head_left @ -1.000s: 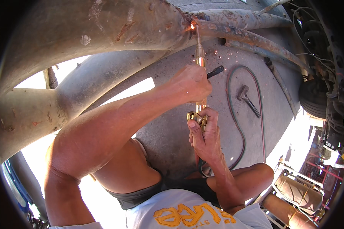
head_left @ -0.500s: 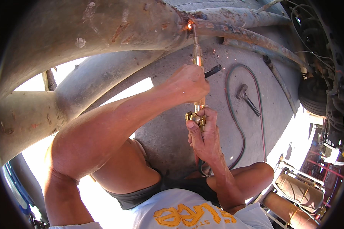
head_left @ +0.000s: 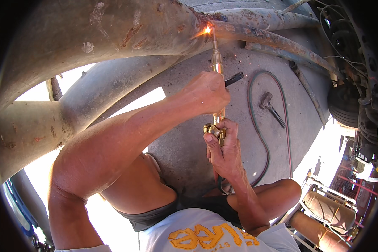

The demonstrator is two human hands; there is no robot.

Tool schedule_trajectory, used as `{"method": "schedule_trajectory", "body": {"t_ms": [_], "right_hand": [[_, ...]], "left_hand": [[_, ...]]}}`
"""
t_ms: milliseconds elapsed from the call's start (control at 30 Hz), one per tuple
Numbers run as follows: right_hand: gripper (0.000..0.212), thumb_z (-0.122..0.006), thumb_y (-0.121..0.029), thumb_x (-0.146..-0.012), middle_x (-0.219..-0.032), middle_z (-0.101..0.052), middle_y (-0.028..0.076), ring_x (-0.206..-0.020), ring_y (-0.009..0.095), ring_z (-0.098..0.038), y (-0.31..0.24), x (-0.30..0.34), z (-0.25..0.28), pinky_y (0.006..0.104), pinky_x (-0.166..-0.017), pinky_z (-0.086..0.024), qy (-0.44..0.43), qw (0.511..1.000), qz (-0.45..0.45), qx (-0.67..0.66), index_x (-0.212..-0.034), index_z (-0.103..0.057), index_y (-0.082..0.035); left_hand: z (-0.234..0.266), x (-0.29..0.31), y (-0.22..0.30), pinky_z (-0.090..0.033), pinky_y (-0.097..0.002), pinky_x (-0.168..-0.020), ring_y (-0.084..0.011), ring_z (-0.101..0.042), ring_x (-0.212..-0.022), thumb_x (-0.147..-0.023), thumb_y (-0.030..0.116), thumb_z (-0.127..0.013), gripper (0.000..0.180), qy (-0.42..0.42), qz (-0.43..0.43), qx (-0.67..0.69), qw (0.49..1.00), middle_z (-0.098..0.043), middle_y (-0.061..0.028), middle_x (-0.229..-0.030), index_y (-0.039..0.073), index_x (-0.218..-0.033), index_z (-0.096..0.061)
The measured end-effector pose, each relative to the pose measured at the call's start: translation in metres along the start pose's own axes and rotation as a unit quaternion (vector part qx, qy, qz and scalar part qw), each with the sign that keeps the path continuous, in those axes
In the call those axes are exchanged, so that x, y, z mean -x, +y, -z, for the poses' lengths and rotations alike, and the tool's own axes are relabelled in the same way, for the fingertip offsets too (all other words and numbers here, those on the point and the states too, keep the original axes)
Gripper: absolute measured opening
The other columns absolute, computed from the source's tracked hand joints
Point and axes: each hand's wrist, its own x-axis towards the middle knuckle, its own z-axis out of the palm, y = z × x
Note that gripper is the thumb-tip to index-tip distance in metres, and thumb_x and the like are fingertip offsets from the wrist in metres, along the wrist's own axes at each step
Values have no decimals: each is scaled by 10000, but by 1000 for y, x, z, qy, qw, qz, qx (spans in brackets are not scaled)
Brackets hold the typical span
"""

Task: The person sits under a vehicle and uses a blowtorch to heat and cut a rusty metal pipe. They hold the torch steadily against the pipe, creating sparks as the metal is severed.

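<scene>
Both my hands are closed on a brass cutting torch (head_left: pixel 217 67), held pointing away from me. My left hand (head_left: pixel 208 90) wraps round its barrel, and a short black rod (head_left: pixel 234 79) sticks out beside that fist. Nearer to me, my right hand (head_left: pixel 227 153) grips the rear end by the brass valve knobs, thumb and fingers round it. A bright orange glow with sparks burns at the nozzle tip, where a thick, rust-stained metal pipe (head_left: pixel 113 31) meets a thinner rusty pipe (head_left: pixel 277 37). The glow hides the exact spot being heated.
A hammer (head_left: pixel 266 101) lies on the concrete floor inside a loop of red and green hose (head_left: pixel 251 98). Beyond it lies a metal bar (head_left: pixel 306 90). At right are a tyre (head_left: pixel 344 105) and an orange-brown cylinder (head_left: pixel 313 229). Another thick pipe (head_left: pixel 33 126) stands at left.
The glow at the nozzle has grown brighter and now throws an orange streak to the left along the thick pipe. My hands and the torch have hardly moved.
</scene>
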Motion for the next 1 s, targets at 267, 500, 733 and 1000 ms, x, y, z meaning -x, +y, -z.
{"method": "schedule_trajectory", "body": {"t_ms": [267,500,733,1000], "right_hand": [[369,-686,-205,-1100,-824,-670,100,-647,174,-619,-2,0,0,381,-613,-515,-2,1000,-15,-6,-1327,-428,-73],[376,-687,-218,-1100,-821,-672,98,-646,178,-629,-3,0,1,384,-610,-518,-4,1000,-12,14,-1329,-425,-75],[379,-689,-221,-1099,-830,-675,100,-651,186,-636,-4,0,1,390,-616,-523,-4,1000,-13,14,-1328,-422,-79],[377,-691,-226,-1099,-832,-671,97,-656,184,-630,-5,0,3,389,-620,-521,-4,1000,-16,11,-1323,-425,-79]], "left_hand": [[-1,-3,1,-553,-537,-702,-362,-751,-766,-1067,282,-567,422,-8,36,7,999,-730,-280,-875,-106,-1101,-728],[-1,-3,8,-655,-435,-707,-351,-798,-851,-892,120,-766,202,4,37,-54,998,-778,-205,-930,-44,-1002,-808],[2,0,2,-562,-532,-703,-350,-753,-768,-1072,309,-578,466,-7,21,0,1000,-735,-275,-880,-123,-1045,-749],[5,2,10,-562,-526,-709,-357,-764,-786,-1074,318,-578,469,5,123,139,983,-742,-279,-897,-120,-1077,-747]]}}
